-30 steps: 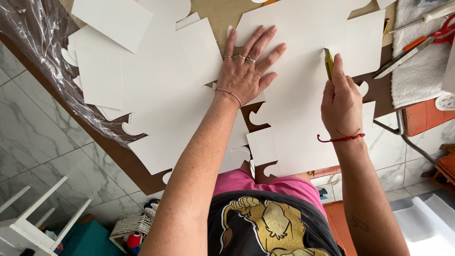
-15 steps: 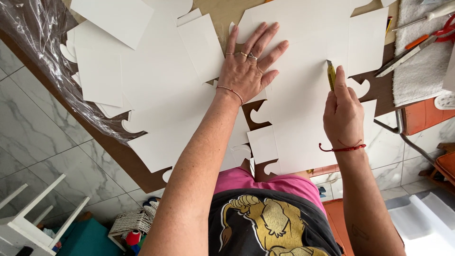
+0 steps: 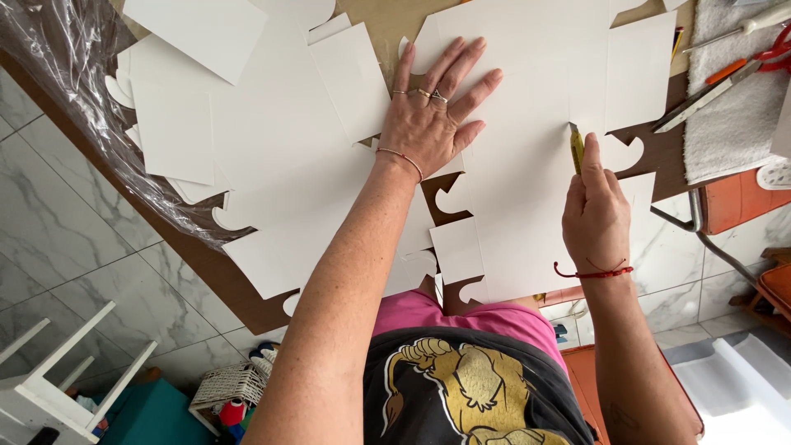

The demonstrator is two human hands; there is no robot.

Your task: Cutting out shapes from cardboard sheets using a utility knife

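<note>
Our right hand (image 3: 595,216) grips a slim yellow utility knife (image 3: 577,148), blade pointing toward twelve o'clock, mid-cut in the large white card sheet (image 3: 527,165). At ten o'clock our left hand (image 3: 428,124) presses it flat, fingers spread, on the brown table (image 3: 659,152). We judge steady pressure comes next.

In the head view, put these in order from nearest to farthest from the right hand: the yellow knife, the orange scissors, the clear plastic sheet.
From the right hand:
1. Yellow knife, gripped in that hand.
2. Orange scissors, upper right, on the grey towel.
3. Clear plastic sheet, far left table edge.
</note>
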